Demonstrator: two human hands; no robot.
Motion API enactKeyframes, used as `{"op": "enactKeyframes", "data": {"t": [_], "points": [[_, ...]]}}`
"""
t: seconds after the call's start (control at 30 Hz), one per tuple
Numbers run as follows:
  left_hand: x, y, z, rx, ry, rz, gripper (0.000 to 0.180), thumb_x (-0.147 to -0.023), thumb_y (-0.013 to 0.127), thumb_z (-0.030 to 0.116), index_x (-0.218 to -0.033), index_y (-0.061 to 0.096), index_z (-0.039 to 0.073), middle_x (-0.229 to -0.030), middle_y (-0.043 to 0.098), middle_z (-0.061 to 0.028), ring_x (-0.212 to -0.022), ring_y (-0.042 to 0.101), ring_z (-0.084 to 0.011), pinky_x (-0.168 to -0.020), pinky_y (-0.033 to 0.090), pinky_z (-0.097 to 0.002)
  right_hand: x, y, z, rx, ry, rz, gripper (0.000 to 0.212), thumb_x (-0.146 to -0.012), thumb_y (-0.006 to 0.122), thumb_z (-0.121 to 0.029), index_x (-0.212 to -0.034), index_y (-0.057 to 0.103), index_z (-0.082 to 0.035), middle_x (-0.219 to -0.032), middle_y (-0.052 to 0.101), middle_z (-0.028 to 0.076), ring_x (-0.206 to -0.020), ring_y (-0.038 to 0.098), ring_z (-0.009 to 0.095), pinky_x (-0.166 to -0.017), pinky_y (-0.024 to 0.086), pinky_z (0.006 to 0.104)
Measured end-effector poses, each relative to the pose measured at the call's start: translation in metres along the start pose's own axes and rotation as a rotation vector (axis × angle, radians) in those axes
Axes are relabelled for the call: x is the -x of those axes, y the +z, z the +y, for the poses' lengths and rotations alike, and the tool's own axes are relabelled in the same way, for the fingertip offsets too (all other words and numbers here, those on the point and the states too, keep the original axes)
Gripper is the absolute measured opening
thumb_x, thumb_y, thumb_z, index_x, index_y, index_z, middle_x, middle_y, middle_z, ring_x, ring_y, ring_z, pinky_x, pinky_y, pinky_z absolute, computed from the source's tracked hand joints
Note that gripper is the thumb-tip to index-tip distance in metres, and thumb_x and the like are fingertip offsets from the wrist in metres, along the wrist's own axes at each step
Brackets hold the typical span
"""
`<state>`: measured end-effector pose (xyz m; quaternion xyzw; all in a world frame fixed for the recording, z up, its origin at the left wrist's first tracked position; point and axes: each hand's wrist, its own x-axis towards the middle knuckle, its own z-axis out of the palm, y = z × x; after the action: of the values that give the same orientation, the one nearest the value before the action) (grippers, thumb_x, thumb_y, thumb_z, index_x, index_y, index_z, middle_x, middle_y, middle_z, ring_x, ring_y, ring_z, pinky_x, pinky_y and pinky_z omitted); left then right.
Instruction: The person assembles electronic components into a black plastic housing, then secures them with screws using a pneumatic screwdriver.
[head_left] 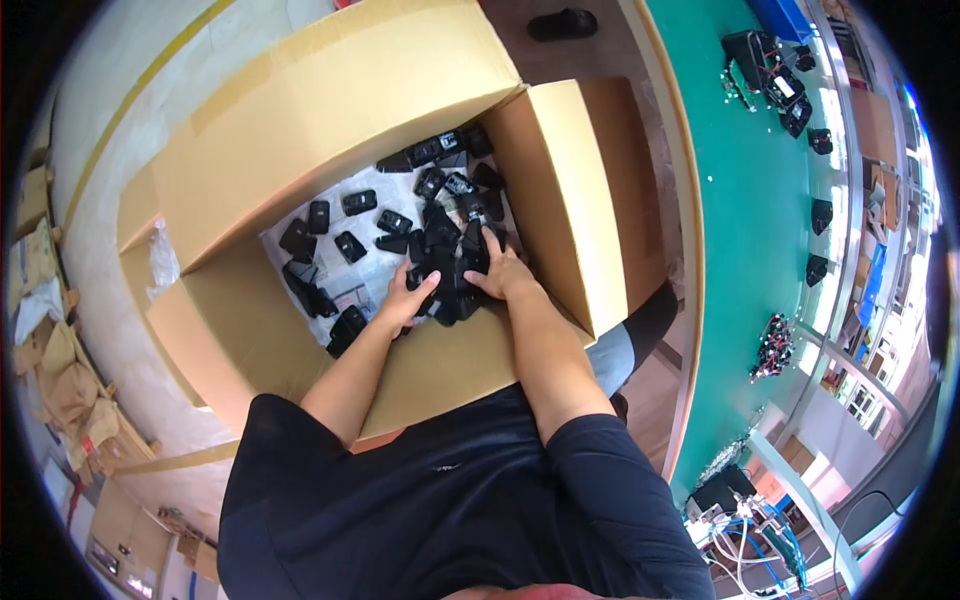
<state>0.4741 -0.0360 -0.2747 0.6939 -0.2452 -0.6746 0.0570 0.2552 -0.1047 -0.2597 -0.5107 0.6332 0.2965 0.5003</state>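
Both my arms reach down into a large open cardboard box. My left hand is curled against the left side of a heap of black plastic housings. On the heap's right side my right hand grips with thumb and fingers bent around the pieces. The heap is bunched between my two hands, and some fingertips are hidden among the parts. More black housings, such as one towards the middle, lie scattered on white, printed sheeting at the bottom.
A green workbench runs along the right, with black housings and bundled wired parts on it. The box's right flap sticks up beside my right arm. A dark shoe lies beyond the box. Brown packaging is stacked far left.
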Motion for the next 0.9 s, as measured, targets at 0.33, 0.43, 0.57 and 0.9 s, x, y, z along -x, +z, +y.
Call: {"op": "enactKeyframes", "data": {"t": [0.33,0.43,0.57,0.9], "points": [[0.010,0.016,0.012,0.641,-0.263,-0.329,0.078,-0.096,0.068,0.058,-0.159,0.030,0.032,-0.156,0.041,-0.0040,-0.140,0.045,-0.0304,-0.102,0.049,-0.0654,0.003,-0.026,-0.002,-0.273,0.032,-0.138,0.110,-0.086,0.059,-0.078,-0.167,0.011,-0.022,-0.164,0.032,0.026,-0.151,0.035,0.041,-0.124,0.031,0.0467],[-0.004,0.030,-0.004,0.766,-0.281,-0.398,0.073,-0.098,0.066,0.054,-0.159,0.030,0.032,-0.158,0.038,-0.0032,-0.139,0.046,-0.0309,-0.103,0.048,-0.0670,0.001,-0.024,-0.002,-0.222,0.060,-0.145,0.113,-0.084,0.059,-0.083,-0.167,0.015,-0.020,-0.166,0.027,0.026,-0.154,0.029,0.039,-0.126,0.027,0.0472],[-0.015,0.033,-0.010,0.818,-0.267,-0.477,0.085,-0.093,0.073,0.054,-0.159,0.025,0.032,-0.153,0.044,-0.0072,-0.134,0.052,-0.0364,-0.102,0.048,-0.0682,-0.005,-0.017,-0.004,-0.196,0.072,-0.180,0.114,-0.080,0.047,-0.093,-0.167,0.018,-0.025,-0.171,0.013,0.022,-0.159,0.013,0.037,-0.128,0.018,0.0499],[0.024,0.060,0.032,0.969,-0.326,-0.325,0.065,-0.089,0.079,0.052,-0.142,0.054,0.024,-0.144,0.059,-0.0044,-0.132,0.055,-0.0343,-0.108,0.044,-0.0650,-0.014,-0.003,-0.001,-0.220,0.059,-0.138,0.080,-0.097,0.044,-0.067,-0.164,0.030,-0.026,-0.173,0.008,0.021,-0.158,0.020,0.038,-0.128,0.021,0.0473]]}}
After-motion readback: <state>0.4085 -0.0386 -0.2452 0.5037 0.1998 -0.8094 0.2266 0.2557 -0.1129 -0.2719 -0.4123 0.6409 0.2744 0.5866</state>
